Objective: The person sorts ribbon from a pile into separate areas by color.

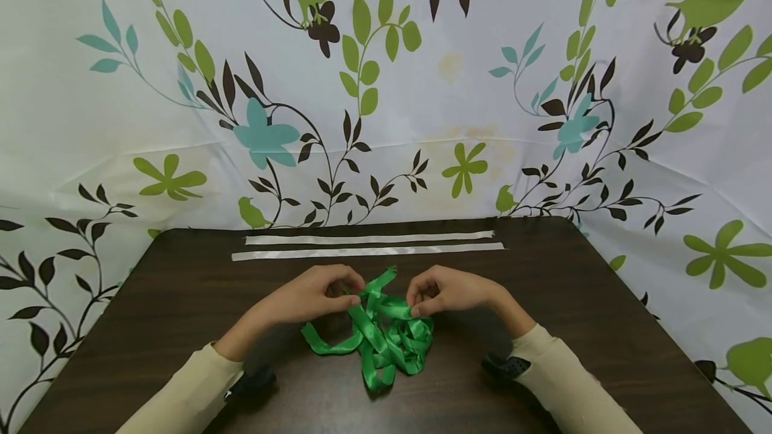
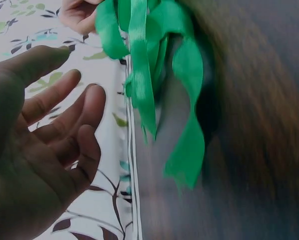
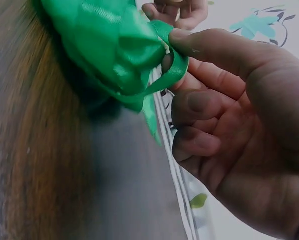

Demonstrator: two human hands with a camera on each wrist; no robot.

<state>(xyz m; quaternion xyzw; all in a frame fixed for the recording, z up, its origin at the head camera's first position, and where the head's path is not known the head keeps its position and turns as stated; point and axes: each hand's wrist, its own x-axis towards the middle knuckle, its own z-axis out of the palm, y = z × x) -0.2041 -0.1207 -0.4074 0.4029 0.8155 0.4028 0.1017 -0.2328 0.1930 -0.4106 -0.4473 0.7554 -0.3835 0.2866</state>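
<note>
A tangled heap of shiny green ribbon lies on the dark table between both hands, with one loose end reaching left and another toward the back. My right hand pinches a loop of it between thumb and forefinger, as the right wrist view shows, the other fingers curling in below. At the heap's upper left is my left hand. In the left wrist view its thumb and fingers are spread apart with nothing between them, beside the hanging green ribbon strands.
Two long white strips lie side by side along the back of the dark wooden table. Behind it hangs a white cloth printed with leaves, flowers and birds. Black devices are worn at both wrists.
</note>
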